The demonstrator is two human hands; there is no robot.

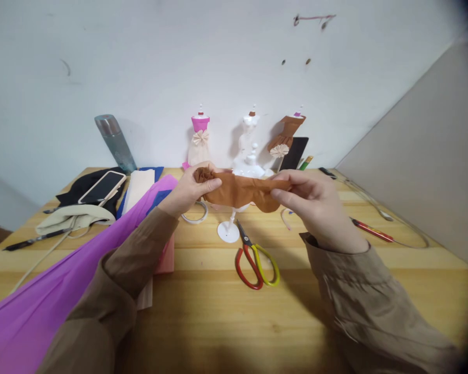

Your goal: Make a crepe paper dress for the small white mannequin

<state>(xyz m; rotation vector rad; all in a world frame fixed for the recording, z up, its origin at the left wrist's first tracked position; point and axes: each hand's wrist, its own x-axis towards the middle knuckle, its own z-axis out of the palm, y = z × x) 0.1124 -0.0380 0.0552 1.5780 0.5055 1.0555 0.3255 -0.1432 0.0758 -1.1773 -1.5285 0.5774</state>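
Stretched between my two hands is a strip of brown crepe paper [242, 191], held above the table. My left hand [193, 189] pinches its gathered, ruffled end. The other end is gripped between thumb and fingers of my right hand [308, 200]. Behind and below the strip stands a small white mannequin stand [229, 232], its upper part hidden by the paper. Scissors [255, 259] with one red and one yellow handle lie on the table below my hands. A roll of tape [195, 213] rests beside my left hand.
Dressed mini mannequins, one pink and cream [200, 140] and one brown [290, 132], stand by the wall with a white mannequin [250, 137] between them. Purple crepe paper [81, 265], a phone [102, 187] and a bottle [116, 143] are left; a red pen-like tool [372, 230] lies right.
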